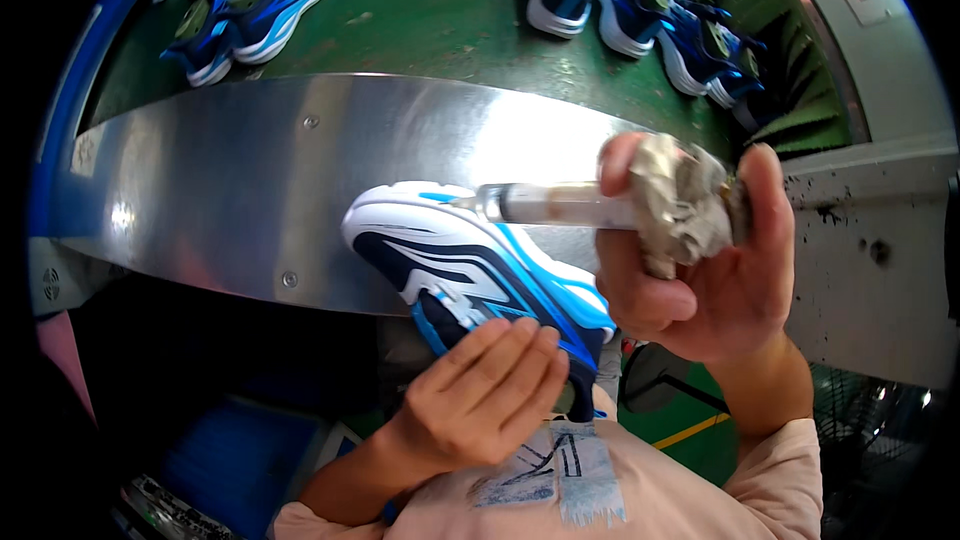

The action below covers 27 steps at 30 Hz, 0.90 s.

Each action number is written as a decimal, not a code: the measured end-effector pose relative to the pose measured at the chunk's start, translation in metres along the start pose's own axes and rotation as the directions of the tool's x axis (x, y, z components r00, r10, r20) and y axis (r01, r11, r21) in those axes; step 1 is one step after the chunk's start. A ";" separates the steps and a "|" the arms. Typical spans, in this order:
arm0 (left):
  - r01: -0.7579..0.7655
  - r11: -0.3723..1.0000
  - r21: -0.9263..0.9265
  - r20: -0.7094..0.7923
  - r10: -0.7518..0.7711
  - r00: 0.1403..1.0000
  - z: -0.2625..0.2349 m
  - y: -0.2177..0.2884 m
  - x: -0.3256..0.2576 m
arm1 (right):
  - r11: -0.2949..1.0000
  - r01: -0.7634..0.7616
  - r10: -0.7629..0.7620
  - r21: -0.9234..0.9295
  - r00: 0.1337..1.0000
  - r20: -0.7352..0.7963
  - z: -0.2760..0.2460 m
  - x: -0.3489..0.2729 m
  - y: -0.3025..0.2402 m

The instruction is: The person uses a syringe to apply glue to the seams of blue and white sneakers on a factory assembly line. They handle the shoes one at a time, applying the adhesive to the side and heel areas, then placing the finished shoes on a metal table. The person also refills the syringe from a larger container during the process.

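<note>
A running shoe (pixel 455 255) in white, navy and bright blue lies on its side, its white sole turned up and away from me. My left hand (pixel 490 390) is closed round its collar and upper, holding it over the metal ledge's near edge. In my right hand (pixel 720 290) is a clear syringe (pixel 560 206), held level, with crumpled beige wrapping (pixel 680 205) around its plunger end. The thumb presses near that end and the fingers curl round the barrel. The needle tip points left and meets or hovers just over the blue patch of the sole; I cannot tell which.
A curved steel ledge (pixel 220 180) runs across in front of me. Beyond it, a green work surface (pixel 420 15) carries matching shoes at the far left (pixel 285 0) and far right (pixel 625 5). Spiky green material (pixel 815 80) lines the right side. A blue panel (pixel 240 455) sits low left.
</note>
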<state>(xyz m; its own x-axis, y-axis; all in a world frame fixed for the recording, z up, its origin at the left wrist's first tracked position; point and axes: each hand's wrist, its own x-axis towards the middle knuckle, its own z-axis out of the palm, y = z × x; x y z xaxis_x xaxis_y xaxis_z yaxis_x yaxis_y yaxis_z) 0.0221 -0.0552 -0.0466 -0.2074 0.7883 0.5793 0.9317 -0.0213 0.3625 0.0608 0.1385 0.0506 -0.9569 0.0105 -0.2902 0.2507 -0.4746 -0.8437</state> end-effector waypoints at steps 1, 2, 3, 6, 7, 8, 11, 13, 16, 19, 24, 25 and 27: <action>-0.006 1.000 0.005 0.003 0.006 1.000 0.001 0.000 -0.002 | 0.998 -0.053 0.053 -0.032 0.999 -0.002 0.007 0.013 -0.002; -0.012 1.000 -0.002 -0.008 0.012 1.000 0.002 -0.001 -0.003 | 0.994 -0.102 0.101 -0.027 0.994 -0.028 0.012 0.022 -0.002; -0.005 1.000 -0.005 -0.015 0.005 1.000 0.003 0.000 -0.006 | 0.988 -0.150 0.149 -0.023 0.988 -0.051 0.017 0.030 -0.002; 0.000 1.000 -0.018 -0.028 0.000 1.000 0.003 -0.002 -0.009 | 0.972 -0.236 0.234 -0.021 0.970 -0.072 0.026 0.051 0.002; -0.002 1.000 -0.023 -0.030 0.002 1.000 0.003 -0.002 -0.010 | 0.971 -0.238 0.236 -0.033 0.970 -0.055 0.026 0.056 0.004; -0.005 1.000 -0.028 -0.032 0.004 0.999 0.004 -0.002 -0.012 | 0.970 -0.240 0.238 -0.045 0.970 -0.037 0.026 0.061 0.006; -0.019 0.999 -0.031 -0.056 0.018 0.998 0.006 -0.004 -0.014 | 0.960 -0.270 0.265 -0.075 0.962 -0.063 0.029 0.070 0.008; -0.040 0.999 -0.033 -0.056 0.038 0.998 0.005 -0.006 -0.015 | 0.943 -0.326 0.321 -0.070 0.944 -0.080 0.030 0.077 0.008; -0.042 0.999 -0.032 -0.053 0.040 0.998 0.005 -0.006 -0.016 | 0.926 -0.342 0.329 -0.159 0.939 -0.102 0.035 0.082 0.005; -0.054 0.998 -0.024 -0.044 0.053 0.998 0.005 -0.008 -0.016 | 0.914 -0.308 0.290 -0.265 0.951 -0.106 0.038 0.080 0.001; -0.029 0.999 -0.037 -0.057 0.027 0.998 0.004 -0.007 -0.015 | 0.946 -0.161 0.147 -0.282 0.987 -0.070 0.030 0.058 0.002; -0.028 0.999 -0.046 -0.056 0.025 0.998 0.004 -0.007 -0.015 | 0.945 -0.132 0.119 -0.298 0.991 -0.060 0.026 0.051 0.003; 0.000 0.998 -0.061 -0.051 -0.003 0.999 0.004 -0.005 -0.014 | 0.949 -0.086 0.066 -0.303 0.995 -0.074 0.020 0.038 0.007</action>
<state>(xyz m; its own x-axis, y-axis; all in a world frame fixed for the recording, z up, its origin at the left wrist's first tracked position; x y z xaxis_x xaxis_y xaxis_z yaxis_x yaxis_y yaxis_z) 0.0218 -0.0638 -0.0597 -0.2252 0.7558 0.6148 0.9118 -0.0589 0.4064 0.0237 0.1176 0.0426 -0.9246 0.0441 -0.3783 0.3647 -0.1844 -0.9127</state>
